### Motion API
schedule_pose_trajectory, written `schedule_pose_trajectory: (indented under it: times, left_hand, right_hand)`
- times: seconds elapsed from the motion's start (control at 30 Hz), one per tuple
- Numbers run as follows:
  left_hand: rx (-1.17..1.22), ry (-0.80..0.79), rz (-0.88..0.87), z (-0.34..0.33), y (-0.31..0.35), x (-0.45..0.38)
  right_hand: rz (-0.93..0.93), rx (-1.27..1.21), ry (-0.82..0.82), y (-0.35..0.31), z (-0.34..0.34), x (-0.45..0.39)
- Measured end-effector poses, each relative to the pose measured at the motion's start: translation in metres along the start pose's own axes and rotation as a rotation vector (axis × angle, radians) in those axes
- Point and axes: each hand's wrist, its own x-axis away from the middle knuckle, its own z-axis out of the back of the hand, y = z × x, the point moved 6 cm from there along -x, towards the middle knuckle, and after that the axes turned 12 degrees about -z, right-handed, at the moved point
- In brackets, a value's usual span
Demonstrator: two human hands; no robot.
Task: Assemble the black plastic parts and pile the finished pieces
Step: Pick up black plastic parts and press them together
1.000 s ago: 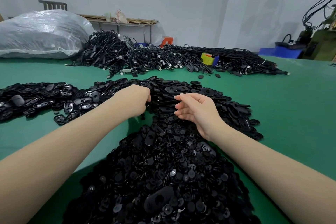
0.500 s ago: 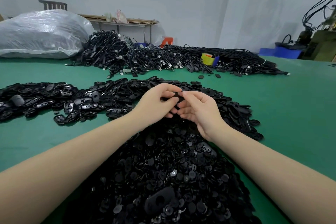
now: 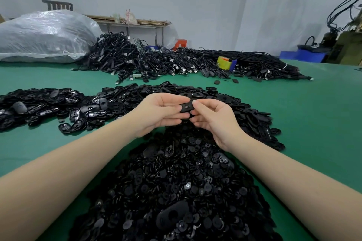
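Black oval part [image 3: 186, 108] pinched by left hand [image 3: 159, 112] and right hand [image 3: 213, 117] above heaped pieces [image 3: 176, 182].

Bare green bench [image 3: 313, 115] lies open to the right of the parts heaps, and a narrower bare strip runs on the near left [image 3: 39, 143]. The near heap of small parts [image 3: 176, 191] fills the middle between the forearms. A flat spread of oval shells [image 3: 49, 105] blocks the left. Far across, tangled cables [image 3: 176, 60] and a plastic sack [image 3: 43, 35] wall off the bench's far side.
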Motion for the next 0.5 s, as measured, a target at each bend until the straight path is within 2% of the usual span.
schedule_pose_trajectory:
  times: [0.17,0.33,0.4,0.5]
  left_hand:
    - [-0.102,0.019,-0.020,0.004,0.001,-0.001]
    - [-0.408,-0.034,-0.164,0.001,0.010,-0.003]
    - [-0.405,-0.022,-0.194,0.002,0.011,-0.003]
    - [-0.267,0.008,-0.128,0.006,0.004,-0.002]
  right_hand:
    - [0.006,0.019,-0.019,-0.002,-0.001,0.004]
    - [0.026,0.055,-0.062,-0.004,-0.005,0.007]
    - [0.018,0.039,-0.064,-0.005,-0.006,0.008]
    - [0.008,0.017,-0.052,-0.005,-0.005,0.007]
